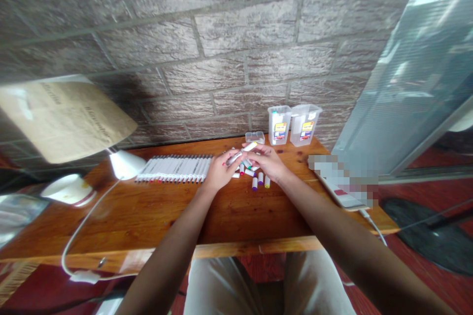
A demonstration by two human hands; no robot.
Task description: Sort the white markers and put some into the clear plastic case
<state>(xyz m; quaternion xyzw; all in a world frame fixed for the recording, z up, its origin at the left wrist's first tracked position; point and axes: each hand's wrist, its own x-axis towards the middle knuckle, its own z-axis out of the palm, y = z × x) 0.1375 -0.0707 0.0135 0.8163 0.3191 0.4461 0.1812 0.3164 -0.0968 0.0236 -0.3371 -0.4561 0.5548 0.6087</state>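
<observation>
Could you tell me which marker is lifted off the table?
The white marker held by the left hand and right hand; the row of markers and loose ones lie on the table.

Both arms fwd; L hand [219,171] & R hand [269,162] meet, fingers pinched.

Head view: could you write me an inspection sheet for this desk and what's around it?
Surface: wooden desk, glossy orange-brown.
Job's things: marker held up; row of markers lying side by side left of it; small coloured pieces, perhaps caps, under the hands.
Clutter: clear boxes and clear case by the wall; white lamp, white dish, brown envelope at left.
Hands: left hand and right hand each grip one end of the marker.
Cables: white cable loops over the front edge; blurred-out item at right trails another.
Surroundings: brick wall behind; glass panel at right.
</observation>
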